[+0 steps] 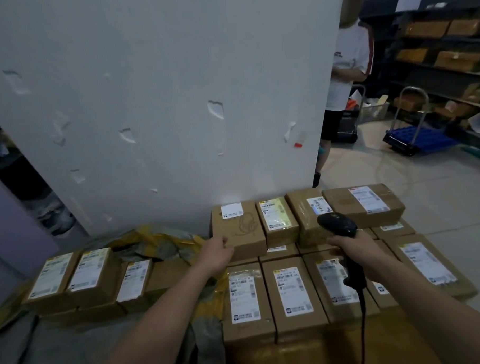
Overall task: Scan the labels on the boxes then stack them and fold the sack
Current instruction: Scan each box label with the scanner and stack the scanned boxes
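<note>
**Scan step in hand; stack partly built, sack not yet folded**

Centre-right of frame: right hand (356,249) has its fingers wrapped tight round the grip of the black handheld barcode scanner (337,225). The black scanner cable (362,322) drops to the bottom edge. The scanner head points up-frame at the back row of brown cardboard boxes (279,221), white labels face up, which sits on top of the stack against the white wall (147,103).

Centre: left hand (218,248) has its fingers curled and touches the near-left corner of the leftmost back-row box (239,232). Can't tell if it grips the box or just steadies it.

Lower centre: front row of labelled boxes (291,292), one level down, packed side by side.

Lower left: a separate group of labelled boxes (75,277), well apart from the stack.

Between the two groups: crumpled yellow-and-grey sack (159,241), unfolded. It seems to run under the lower-left group.

My read is that the back-row labels are being scanned.

Next move:
- Square the scanner head to each barcode in turn. The labels face up, so no flipping needed.
- Keep the left hand off the labels.
- The lower-left boxes likely still need moving onto the stack.
- The sack can't be folded until the boxes are off it.
</note>
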Motion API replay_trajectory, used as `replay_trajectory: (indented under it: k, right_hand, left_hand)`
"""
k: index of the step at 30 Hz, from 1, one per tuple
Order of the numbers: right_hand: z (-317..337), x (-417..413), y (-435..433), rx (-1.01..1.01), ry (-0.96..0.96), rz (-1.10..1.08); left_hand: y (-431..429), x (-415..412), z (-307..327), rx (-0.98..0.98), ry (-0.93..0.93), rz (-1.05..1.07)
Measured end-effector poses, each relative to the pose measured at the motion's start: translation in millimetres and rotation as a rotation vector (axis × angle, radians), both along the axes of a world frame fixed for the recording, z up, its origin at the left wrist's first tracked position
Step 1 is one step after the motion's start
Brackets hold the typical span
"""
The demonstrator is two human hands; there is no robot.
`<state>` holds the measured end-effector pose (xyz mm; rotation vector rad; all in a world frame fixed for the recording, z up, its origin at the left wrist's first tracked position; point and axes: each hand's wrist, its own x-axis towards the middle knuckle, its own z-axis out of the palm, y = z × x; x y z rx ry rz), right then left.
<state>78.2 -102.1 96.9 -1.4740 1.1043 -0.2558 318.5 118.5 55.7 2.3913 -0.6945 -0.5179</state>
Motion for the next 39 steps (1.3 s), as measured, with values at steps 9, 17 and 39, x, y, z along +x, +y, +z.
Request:
replay_trajectory:
  k: [9, 17, 39]
  right_hand:
    - [2.0, 5.6, -3.1, 0.006, -0.005, 0.056]
    - [3.6, 28.6, -21.5, 0.043, 0.086, 0.106]
    - [23.4, 135.5, -14.0, 0.079, 0.147, 0.167]
  left_hand:
    - [-80.0, 19.2, 8.2, 0.140, -0.207, -0.300]
    - [-152.6, 43.4, -25.4, 0.177, -0.168, -0.169]
    - [-160.6, 27.8, -75.3, -0.014, 0.039, -0.192]
